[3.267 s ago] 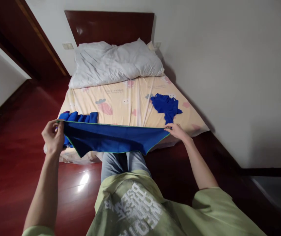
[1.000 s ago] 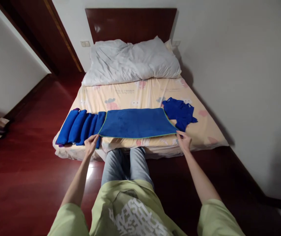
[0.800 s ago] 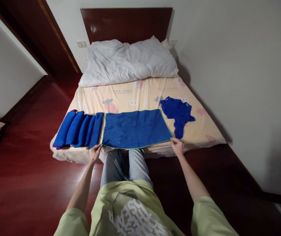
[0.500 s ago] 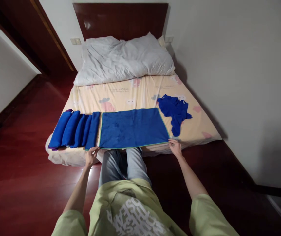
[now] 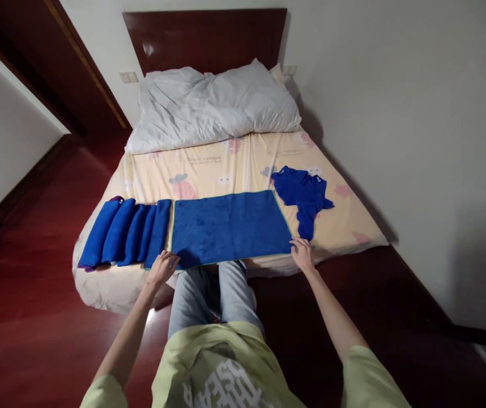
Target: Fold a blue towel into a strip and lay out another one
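A blue towel (image 5: 230, 226) with a green edge lies flat on the foot of the bed (image 5: 234, 164). My left hand (image 5: 163, 266) pinches its near left corner at the bed's edge. At the near right corner, my right hand (image 5: 301, 252) holds the towel. Several rolled blue towels (image 5: 126, 231) lie side by side just left of the flat one. A crumpled blue cloth (image 5: 301, 192) lies to the right of it.
A white duvet (image 5: 213, 105) is bunched at the dark wooden headboard (image 5: 203, 39). The bed's right side runs close to a white wall. Red wooden floor surrounds the bed, with a doorway at the far left.
The towel, held stretched in the air before, now lies flat on the bed. Both hands have drawn its near edge toward the foot of the bed.
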{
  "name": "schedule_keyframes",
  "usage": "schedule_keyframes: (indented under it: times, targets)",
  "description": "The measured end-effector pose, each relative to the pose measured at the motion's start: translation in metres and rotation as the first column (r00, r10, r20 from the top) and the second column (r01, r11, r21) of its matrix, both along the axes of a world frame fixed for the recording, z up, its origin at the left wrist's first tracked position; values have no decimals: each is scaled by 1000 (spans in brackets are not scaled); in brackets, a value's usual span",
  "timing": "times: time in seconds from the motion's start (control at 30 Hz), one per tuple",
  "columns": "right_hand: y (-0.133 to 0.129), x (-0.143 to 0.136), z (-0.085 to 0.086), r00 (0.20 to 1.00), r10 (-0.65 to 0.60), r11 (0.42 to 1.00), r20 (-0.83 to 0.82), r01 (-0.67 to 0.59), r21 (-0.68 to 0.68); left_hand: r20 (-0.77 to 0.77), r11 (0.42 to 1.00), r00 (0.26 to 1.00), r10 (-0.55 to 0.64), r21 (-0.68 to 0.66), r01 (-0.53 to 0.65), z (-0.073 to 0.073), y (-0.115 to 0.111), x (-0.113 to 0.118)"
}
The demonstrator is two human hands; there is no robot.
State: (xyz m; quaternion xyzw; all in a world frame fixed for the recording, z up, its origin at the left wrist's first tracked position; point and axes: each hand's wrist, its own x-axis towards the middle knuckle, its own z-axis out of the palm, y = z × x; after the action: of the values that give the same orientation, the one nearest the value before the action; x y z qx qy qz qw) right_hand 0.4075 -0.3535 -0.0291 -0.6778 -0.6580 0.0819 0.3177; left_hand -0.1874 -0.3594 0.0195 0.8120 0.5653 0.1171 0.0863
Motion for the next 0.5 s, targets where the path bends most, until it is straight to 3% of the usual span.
schedule_keyframes:
  times: [0.13,0.27,0.4,0.5]
  targets:
    - [64,-13,14,997,56,997,-52,-59,-43,40,1000,999,-9,13,8,2,70,-4]
    - [145,-22,20,996,52,985,-66,-62,-159,-10,1000,1000,11,-13,-11,-10,161,-13]
    - [220,-20,8,1000,-8,959,-20,2,-284,-111,996,993,-38,-83,29,-26,243,-15]
    - [268,-11,-6,998,-46,956,43,56,-287,-181,994,982,-57,-101,39,-35,286,-14]
